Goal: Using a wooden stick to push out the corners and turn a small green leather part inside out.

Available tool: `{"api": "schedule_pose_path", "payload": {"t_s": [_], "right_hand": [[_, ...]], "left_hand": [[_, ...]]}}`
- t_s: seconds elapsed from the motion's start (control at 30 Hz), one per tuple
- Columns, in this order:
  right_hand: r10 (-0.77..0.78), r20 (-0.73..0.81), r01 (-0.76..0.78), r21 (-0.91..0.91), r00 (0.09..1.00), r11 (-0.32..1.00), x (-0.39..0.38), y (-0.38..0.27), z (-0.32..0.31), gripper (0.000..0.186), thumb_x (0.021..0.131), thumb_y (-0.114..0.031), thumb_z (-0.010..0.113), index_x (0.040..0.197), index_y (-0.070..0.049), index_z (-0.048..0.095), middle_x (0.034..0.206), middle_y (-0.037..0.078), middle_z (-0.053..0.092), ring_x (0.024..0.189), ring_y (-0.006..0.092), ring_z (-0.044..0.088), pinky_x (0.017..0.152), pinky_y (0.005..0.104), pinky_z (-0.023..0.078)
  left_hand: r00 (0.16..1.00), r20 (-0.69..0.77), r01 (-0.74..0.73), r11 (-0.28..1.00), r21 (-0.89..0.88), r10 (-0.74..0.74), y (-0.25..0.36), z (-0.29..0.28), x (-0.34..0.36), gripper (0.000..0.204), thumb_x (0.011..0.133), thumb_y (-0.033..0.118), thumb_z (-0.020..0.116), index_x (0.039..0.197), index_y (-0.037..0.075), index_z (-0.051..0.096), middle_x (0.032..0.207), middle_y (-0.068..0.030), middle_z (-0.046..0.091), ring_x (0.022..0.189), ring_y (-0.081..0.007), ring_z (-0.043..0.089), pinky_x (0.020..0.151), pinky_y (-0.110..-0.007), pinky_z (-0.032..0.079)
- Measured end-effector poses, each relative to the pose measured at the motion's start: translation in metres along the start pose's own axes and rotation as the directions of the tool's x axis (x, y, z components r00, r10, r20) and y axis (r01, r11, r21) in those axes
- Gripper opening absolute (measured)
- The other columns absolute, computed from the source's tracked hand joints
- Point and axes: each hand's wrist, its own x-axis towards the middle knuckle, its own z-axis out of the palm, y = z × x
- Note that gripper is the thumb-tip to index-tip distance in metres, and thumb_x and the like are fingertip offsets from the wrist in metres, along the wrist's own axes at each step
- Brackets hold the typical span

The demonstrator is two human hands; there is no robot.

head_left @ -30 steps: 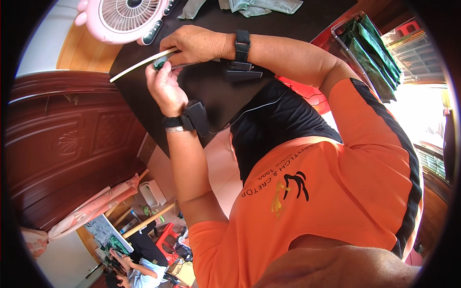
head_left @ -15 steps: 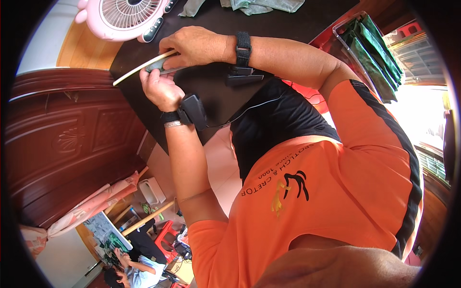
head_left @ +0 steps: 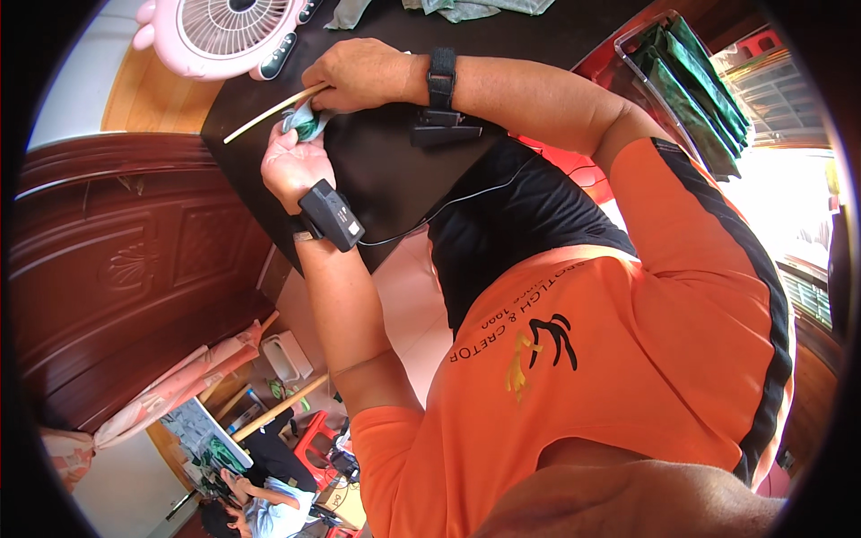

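My right hand is closed around one end of a thin pale stick, which slants down to the left over the dark tabletop. Just below it, my left hand is turned palm up and pinches a small piece of grey-green cloth between thumb and fingers. The cloth is bunched and curled, with a darker green fold showing. It lies close under the stick, near my right fingertips; whether they also touch it I cannot tell. Each wrist wears a black strapped device.
A pink fan stands at the far left of the dark table. More grey-green cloth lies at the far edge. A clear bin of folded green cloth is at the right. Another person sits at lower left.
The cloth, stretched flat along the stick before, is now bunched up in my left fingers. My left palm has turned upward and dropped slightly from the stick; my right hand has risen a little.
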Motion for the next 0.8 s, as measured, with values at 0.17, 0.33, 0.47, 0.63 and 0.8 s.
{"api": "schedule_pose_path", "payload": {"t_s": [0.17,0.33,0.47,0.63,0.8], "right_hand": [[0.003,0.005,-0.003,-0.008,1.000,1.000,0.003,0.002,-0.004,0.021,0.079,-0.030,0.060,0.080,-0.009,0.058,0.071,0.010,0.061,0.074,0.0317,0.061,0.063,0.0425,0.047],[-0.014,-0.088,0.009,-0.054,0.996,0.998,0.005,0.009,0.004,0.019,0.078,-0.028,0.060,0.082,-0.010,0.058,0.075,0.010,0.062,0.074,0.0317,0.061,0.063,0.0420,0.048],[-0.075,-0.144,0.080,0.035,0.987,0.996,0.009,0.011,0.003,0.020,0.077,-0.027,0.061,0.084,-0.009,0.059,0.078,0.010,0.062,0.075,0.0314,0.061,0.064,0.0411,0.048],[-0.075,-0.046,0.078,0.081,0.996,0.994,0.007,0.007,0.003,0.024,0.076,-0.028,0.062,0.084,-0.005,0.060,0.076,0.012,0.061,0.074,0.0316,0.060,0.064,0.0404,0.047],[-0.064,0.031,0.061,0.105,0.997,0.993,0.004,0.002,0.006,0.023,0.077,-0.027,0.062,0.084,-0.005,0.060,0.073,0.013,0.061,0.073,0.0323,0.060,0.065,0.0410,0.047]], "left_hand": [[0.997,0.076,0.031,0.999,0.031,-0.034,-0.004,0.003,-0.001,0.022,0.078,0.005,0.043,0.097,0.001,0.053,0.106,-0.0120,0.058,0.102,-0.0254,0.054,0.097,-0.041,0.034],[0.970,0.219,0.081,0.990,0.116,-0.105,-0.006,0.011,-0.008,0.037,0.073,0.007,0.047,0.110,0.000,0.053,0.109,-0.0090,0.057,0.109,-0.0262,0.049,0.098,-0.042,0.030],[0.982,0.186,0.021,0.995,0.093,-0.039,0.003,0.009,-0.009,0.037,0.074,0.008,0.048,0.110,0.001,0.051,0.108,-0.0107,0.056,0.104,-0.0284,0.053,0.092,-0.045,0.038],[0.956,0.130,-0.292,0.898,0.328,0.264,0.004,0.005,0.002,0.026,0.077,0.006,0.048,0.103,0.001,0.047,0.100,-0.0151,0.056,0.085,-0.0270,0.060,0.071,-0.040,0.051],[0.963,-0.036,-0.239,0.908,0.343,0.267,0.003,-0.001,0.009,0.034,0.076,0.003,0.049,0.110,0.000,0.043,0.104,-0.0183,0.053,0.087,-0.0323,0.059,0.067,-0.042,0.053]]}}
